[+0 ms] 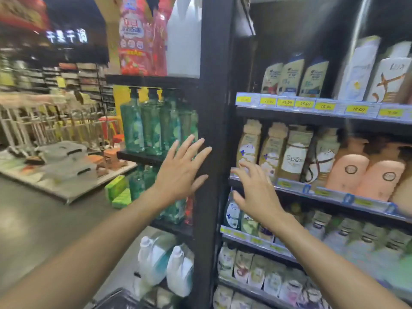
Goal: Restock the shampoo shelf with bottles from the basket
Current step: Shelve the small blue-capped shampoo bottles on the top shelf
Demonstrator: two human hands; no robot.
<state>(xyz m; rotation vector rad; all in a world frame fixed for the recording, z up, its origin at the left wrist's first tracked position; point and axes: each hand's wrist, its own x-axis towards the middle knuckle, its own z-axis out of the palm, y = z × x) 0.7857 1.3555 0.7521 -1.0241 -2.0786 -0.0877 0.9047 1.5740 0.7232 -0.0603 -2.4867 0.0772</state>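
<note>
Both my hands are raised in front of the shelving and hold nothing. My left hand [181, 169] has its fingers spread, in front of the black upright post [215, 108] and the green pump bottles [142, 123]. My right hand [256, 190] reaches with straight fingers to the left end of the middle shampoo shelf [289, 186], at the beige bottles [249, 143]. Whether its fingertips touch a bottle is blurred. A dark rim at the bottom edge, possibly the basket [118, 299], shows only in part.
Upper shelf [312, 108] carries white and cream bottles with yellow price tags. Peach bottles [365, 175] stand to the right. Lower shelves hold refill pouches [256, 270]. White jugs [176, 268] sit low in the left unit. A display table [66, 186] and open aisle floor lie left.
</note>
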